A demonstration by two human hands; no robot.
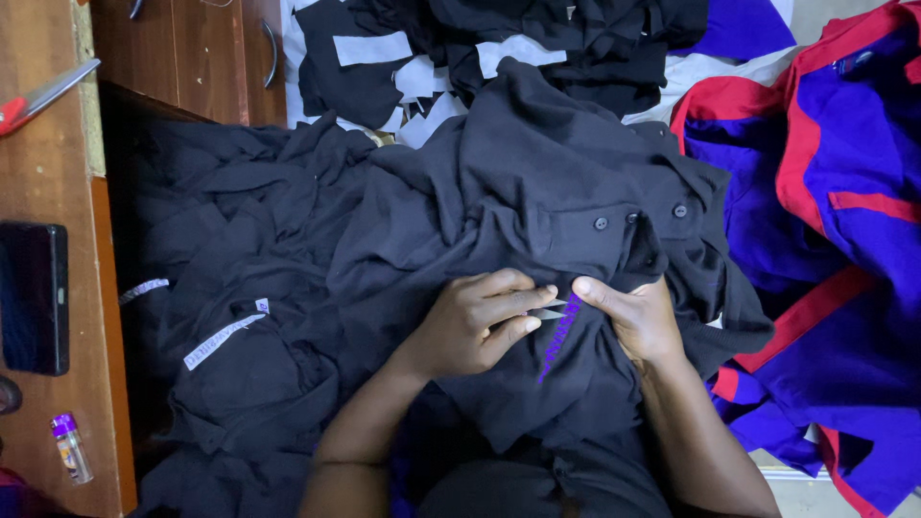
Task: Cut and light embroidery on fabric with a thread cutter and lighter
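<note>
Now, what I see from the head camera, looking down:

Left hand: my left hand [477, 321] is closed around a small pair of metal snips [549, 309], fingers curled, the blades pointing right toward the other hand.

Right hand: my right hand [635, 315] pinches a fold of the black shirt [537, 182], thumb on top, fingers tucked under the cloth. The thumb tip sits just beside the tips of the snips.

Shirt: it lies bunched across my lap and the pile in front of me, placket up, with three dark buttons [601, 223] in a row just above my hands.

Purple stitching: a narrow purple strip [558, 338] runs down the shirt front between my two hands, starting at the snips and slanting down and left.

Black pile: more black garments [240, 240] are heaped to the left of the shirt, touching it; two show white labels [223, 336].

Cut pieces: black and white fabric pieces [422, 58] lie at the top, beyond the shirt.

Coloured garments: blue and red clothing [844, 192] is stacked on the right, its edge under the shirt's side.

Table: a wooden table [48, 163] runs along the left edge. On it lie a dark phone [34, 297], a small bottle with a purple cap [70, 446], and scissors with a red handle [38, 98] near the top corner.
</note>
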